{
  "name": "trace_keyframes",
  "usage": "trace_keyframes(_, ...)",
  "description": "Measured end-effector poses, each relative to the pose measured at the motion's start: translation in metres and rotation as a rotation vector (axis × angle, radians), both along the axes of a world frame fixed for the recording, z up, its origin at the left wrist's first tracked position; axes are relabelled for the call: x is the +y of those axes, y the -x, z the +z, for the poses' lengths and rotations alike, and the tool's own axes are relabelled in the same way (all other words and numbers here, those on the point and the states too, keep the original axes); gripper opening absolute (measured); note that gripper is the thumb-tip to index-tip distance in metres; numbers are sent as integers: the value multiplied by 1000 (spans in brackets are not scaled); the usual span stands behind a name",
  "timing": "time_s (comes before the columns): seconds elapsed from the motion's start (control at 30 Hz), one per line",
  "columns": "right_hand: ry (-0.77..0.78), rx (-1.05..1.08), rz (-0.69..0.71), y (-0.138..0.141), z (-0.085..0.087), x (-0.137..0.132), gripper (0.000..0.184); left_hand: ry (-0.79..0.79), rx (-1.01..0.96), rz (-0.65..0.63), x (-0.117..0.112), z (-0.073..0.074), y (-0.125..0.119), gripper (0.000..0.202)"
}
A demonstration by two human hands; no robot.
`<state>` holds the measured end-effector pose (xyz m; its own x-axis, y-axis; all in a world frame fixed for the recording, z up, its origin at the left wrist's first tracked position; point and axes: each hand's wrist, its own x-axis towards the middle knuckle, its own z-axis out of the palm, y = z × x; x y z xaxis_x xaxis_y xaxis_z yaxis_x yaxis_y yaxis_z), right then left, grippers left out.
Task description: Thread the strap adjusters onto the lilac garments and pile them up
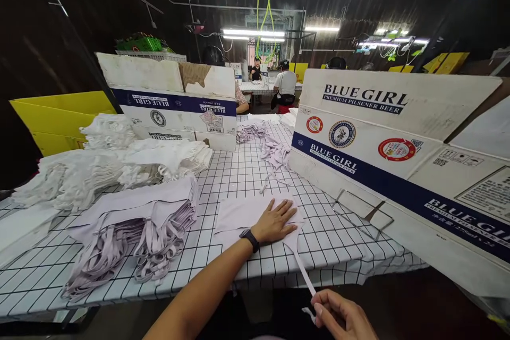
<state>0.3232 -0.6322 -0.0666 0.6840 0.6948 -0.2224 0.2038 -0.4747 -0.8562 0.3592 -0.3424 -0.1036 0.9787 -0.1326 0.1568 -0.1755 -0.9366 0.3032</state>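
Checked tablecloth [239,170] | left hand [274,221] flat, open on fabric [239,212] | right hand [342,319] grip pinching strap [303,272]

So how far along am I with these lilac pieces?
Done, it seems: the stack of lilac pieces with loops, piled at your left. In hand: your left hand lies flat on one lilac piece while your right hand pinches its strap, drawn past the edge of the table. Probably left: the loose lilac heap farther back. How many, I cannot tell.
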Motion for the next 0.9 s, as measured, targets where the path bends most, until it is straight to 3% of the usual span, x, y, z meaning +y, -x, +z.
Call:
trace_keyframes(0.2, 35, 137, 37, 8, 25, -32, 44, 27, 192, 14, 2, 14, -6, 58)
trace_keyframes(0.3, 32, 207, 27, 12, 29, -45, 47, 124, 279, -10, 7, 18, -12, 60)
trace_keyframes(0.43, 37, 281, 30, 16, 31, -56, 50, 105, 312, -26, 6, 20, -12, 61)
trace_keyframes(0.8, -60, 394, 9, 17, 39, -55, 33, -96, 184, 25, -1, 13, -4, 62)
trace_keyframes(0.9, -104, 488, -13, 17, 35, -50, 29, -134, 113, 45, 7, -3, -5, 62)
